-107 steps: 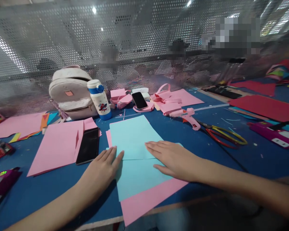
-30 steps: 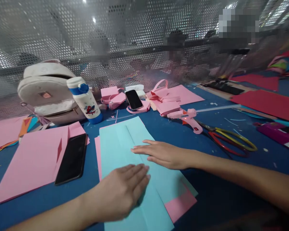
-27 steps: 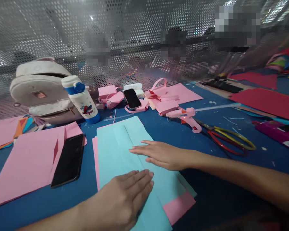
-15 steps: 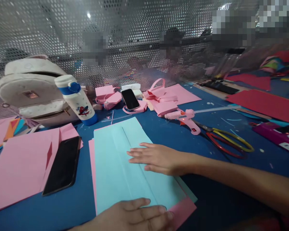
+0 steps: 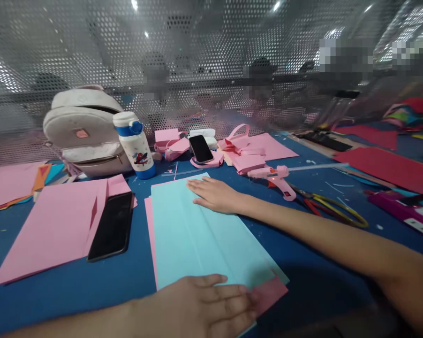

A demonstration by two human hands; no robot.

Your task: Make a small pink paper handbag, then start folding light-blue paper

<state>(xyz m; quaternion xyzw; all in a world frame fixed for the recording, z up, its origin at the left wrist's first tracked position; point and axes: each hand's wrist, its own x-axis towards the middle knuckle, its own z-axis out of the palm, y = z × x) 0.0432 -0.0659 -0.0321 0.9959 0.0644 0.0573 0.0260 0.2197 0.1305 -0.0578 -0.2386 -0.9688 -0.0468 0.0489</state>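
A light blue sheet of paper (image 5: 183,234) with a long crease down it lies on top of pink paper (image 5: 273,295), whose edges show at the left and lower right. My left hand (image 5: 211,305) rests flat across the near end of the blue sheet, fingers stretched to the right. Near the sheet's far end, my right hand (image 5: 215,195) presses flat, its fingers pointing left. Neither hand grips anything. The right forearm crosses the sheet's right edge.
Pink folded paper (image 5: 56,225) and a black phone (image 5: 111,225) lie at left. Behind stand a backpack (image 5: 88,126) and a water bottle (image 5: 136,148). Right of the sheet are a pink glue gun (image 5: 275,176), scissors (image 5: 331,209) and a purple power strip (image 5: 397,209).
My right hand has slid away from me along the crease to the blue sheet's far end. My left hand stays at the near end. The view has shifted slightly left.
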